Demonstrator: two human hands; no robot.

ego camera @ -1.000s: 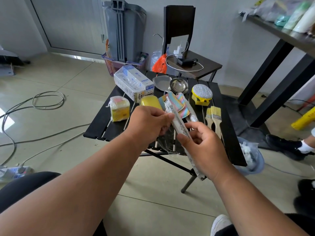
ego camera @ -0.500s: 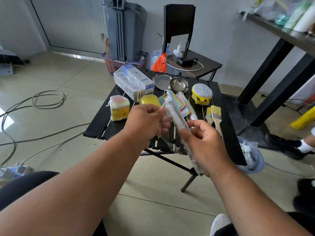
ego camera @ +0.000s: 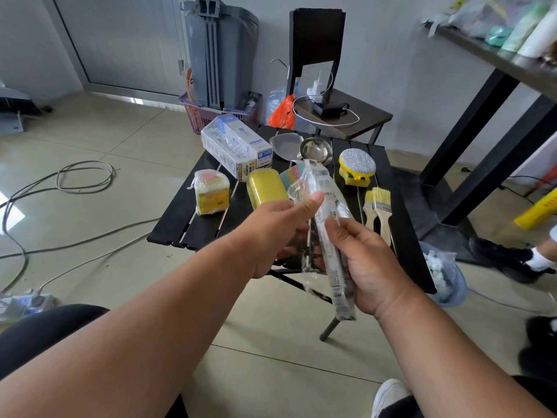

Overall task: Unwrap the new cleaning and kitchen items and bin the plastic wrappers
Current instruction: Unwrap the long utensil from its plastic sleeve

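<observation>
- Left hand [ego camera: 272, 233] pinches the clear wrapper [ego camera: 304, 188] between thumb and fingers.
- Right hand [ego camera: 366, 267] grips the long wrapped item [ego camera: 333, 267], fingers curled round it.

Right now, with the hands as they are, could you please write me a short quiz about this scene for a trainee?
1. True or false: the right hand rests flat on the black table.
2. What does the left hand pinch? A) the clear wrapper B) the yellow sponge C) the paint brushes
3. Fill the gap: the bin with crumpled plastic stands on the floor at the table's ___ side.

Key:
1. False. It holds the long wrapped item above the table.
2. A. Thumb and fingers pinch the wrapper near the item's top end.
3. Right.
</observation>
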